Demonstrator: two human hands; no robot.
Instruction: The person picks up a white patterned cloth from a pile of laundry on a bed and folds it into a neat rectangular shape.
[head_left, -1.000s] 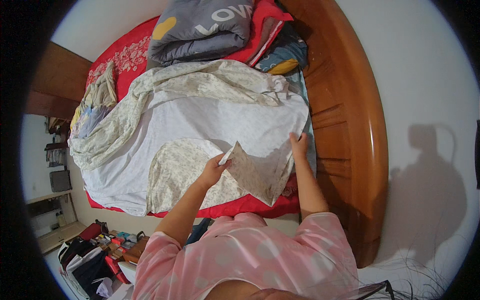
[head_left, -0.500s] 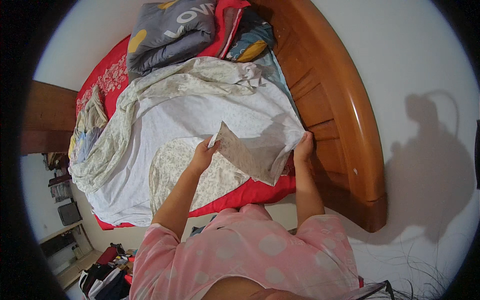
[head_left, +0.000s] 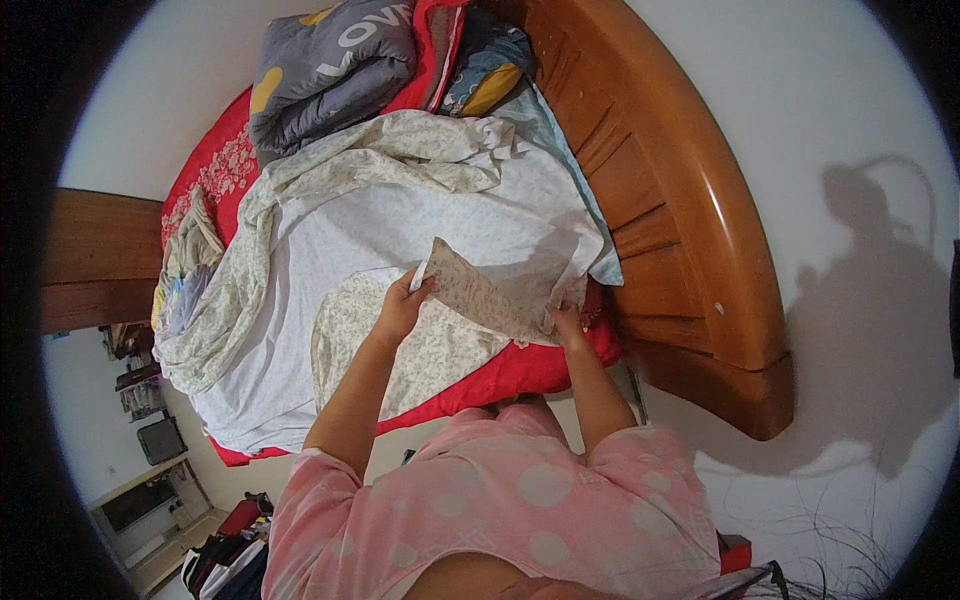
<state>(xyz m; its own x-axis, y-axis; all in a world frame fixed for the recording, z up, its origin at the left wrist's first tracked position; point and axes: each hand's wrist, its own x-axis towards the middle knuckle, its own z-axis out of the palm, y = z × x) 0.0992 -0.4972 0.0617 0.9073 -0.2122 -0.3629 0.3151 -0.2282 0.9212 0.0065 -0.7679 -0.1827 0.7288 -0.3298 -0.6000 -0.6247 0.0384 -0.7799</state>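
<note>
A large white cloth with a leafy cream print on its other face, seemingly a duvet cover (head_left: 350,225), lies spread over the bed. My left hand (head_left: 402,305) is closed on its near edge, lifting a corner into a raised peak. Farther right, my right hand (head_left: 566,320) grips the same cover close to the headboard side of the bed. Between my hands the printed fabric hangs in a slanting fold. Left of that fold, more printed cloth lies flat along the near edge, over a red sheet (head_left: 470,390).
A wooden headboard (head_left: 640,200) curves along the right. At the far end sit a folded grey quilt (head_left: 335,75) and a blue-yellow pillow (head_left: 490,85). Crumpled clothing (head_left: 190,250) lies at the left edge; bags and other items (head_left: 230,545) stand on the floor at lower left.
My right hand has moved left and toward me with the cover's edge, away from the headboard. More of the light-blue cloth beside the headboard shows. My left hand keeps its hold.
</note>
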